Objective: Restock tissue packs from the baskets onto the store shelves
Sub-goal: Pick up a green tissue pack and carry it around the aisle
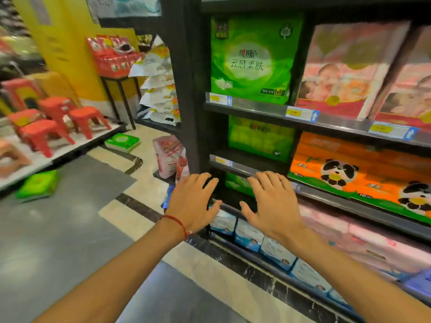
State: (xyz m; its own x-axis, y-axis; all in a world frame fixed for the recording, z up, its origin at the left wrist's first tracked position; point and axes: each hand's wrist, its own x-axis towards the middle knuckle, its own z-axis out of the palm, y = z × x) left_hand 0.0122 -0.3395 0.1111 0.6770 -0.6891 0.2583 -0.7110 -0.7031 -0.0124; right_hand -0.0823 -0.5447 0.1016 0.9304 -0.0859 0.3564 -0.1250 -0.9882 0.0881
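Hovering your left hand (193, 202) and right hand (271, 202) at the shelf (242, 169), fingers (264, 180) wide, empty. Tissue packs (122, 142) lie on the floor (70, 229) left of you: grab one two-handed, slide in flat.

Shelves (256, 106) at right of the frame, large tissue pack (251, 59) on an upper shelf at top centre, panda packs (349, 176) lower at right, left hand (193, 201) and right hand (272, 201) side by side at centre before the shelves, stools (58, 120) at left, loose pack (122, 142) on the floor between stools and shelves
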